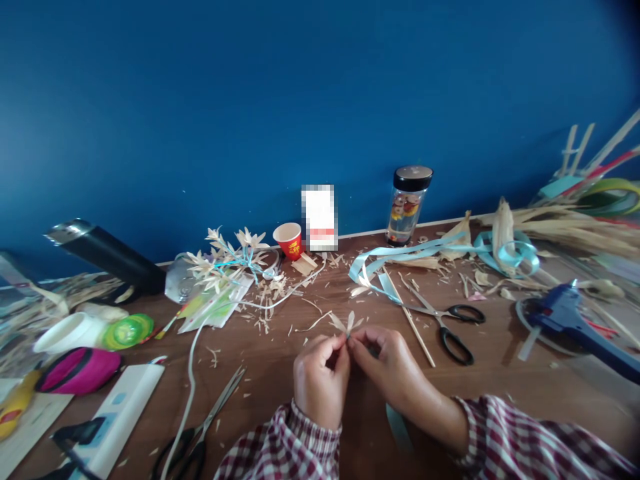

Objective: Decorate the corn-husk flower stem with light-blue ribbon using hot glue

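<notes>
My left hand and my right hand meet at the middle of the brown table, fingertips pinched together on a small pale husk flower whose petals stick up between them. Both hands are closed on its base. Checked red-and-white sleeves cover both wrists. A bunch of finished husk flowers tied with light blue ribbon lies further back to the left. Husk scraps are scattered around.
Black-handled scissors and a thin stick lie right of my hands; another pair of scissors sits at front left. A blue glue gun, light blue ribbon, dry husks, a jar, a red cup and a black flask surround them.
</notes>
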Tool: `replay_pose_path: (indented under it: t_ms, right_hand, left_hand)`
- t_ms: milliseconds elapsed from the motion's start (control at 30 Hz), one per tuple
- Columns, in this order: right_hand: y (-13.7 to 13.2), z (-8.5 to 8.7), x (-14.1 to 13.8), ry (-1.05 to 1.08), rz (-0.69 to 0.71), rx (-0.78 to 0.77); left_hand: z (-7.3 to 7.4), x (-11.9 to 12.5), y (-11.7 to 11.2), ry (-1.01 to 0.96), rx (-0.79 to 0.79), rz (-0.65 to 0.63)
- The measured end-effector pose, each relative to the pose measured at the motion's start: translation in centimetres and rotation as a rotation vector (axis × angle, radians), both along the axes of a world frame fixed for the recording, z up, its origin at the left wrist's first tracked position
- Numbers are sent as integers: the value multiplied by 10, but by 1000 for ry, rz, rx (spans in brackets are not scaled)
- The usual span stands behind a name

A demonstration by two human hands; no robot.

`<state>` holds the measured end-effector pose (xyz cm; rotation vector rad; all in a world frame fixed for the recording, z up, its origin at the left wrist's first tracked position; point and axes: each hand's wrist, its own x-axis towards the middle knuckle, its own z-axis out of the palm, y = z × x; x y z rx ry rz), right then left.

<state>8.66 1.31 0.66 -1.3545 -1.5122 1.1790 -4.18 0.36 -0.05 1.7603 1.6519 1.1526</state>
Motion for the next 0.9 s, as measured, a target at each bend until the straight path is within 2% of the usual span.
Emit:
replay_pose_path:
  t_ms: [200, 300, 400, 500, 600, 667, 833, 900]
  right_hand:
    - [4, 0, 2, 52, -52, -20]
    - [6, -2, 5, 89, -53, -22]
    - [8, -4, 6, 119, -56, -28]
    - [9, -1, 7, 163, -24, -35]
    - [11, 2, 8, 196, 25, -54]
    - [12, 3, 8, 213, 59, -79]
    - [14, 2, 9, 192, 95, -132]
    - [15, 2, 10, 174, 103, -126]
  left_hand:
    - [6, 4, -6, 64, 27, -95]
    - [11, 5, -5, 12, 25, -111]
    - [13, 1, 0, -120, -24, -131]
    - [9, -5, 8, -349, -202, -107]
    - [5, -8, 14, -659, -435, -63]
    - [4, -8, 15, -839, -535, -56]
    - [9, -7, 16, -1002, -694, 12]
    - [10, -8, 17, -1046, -737, 2]
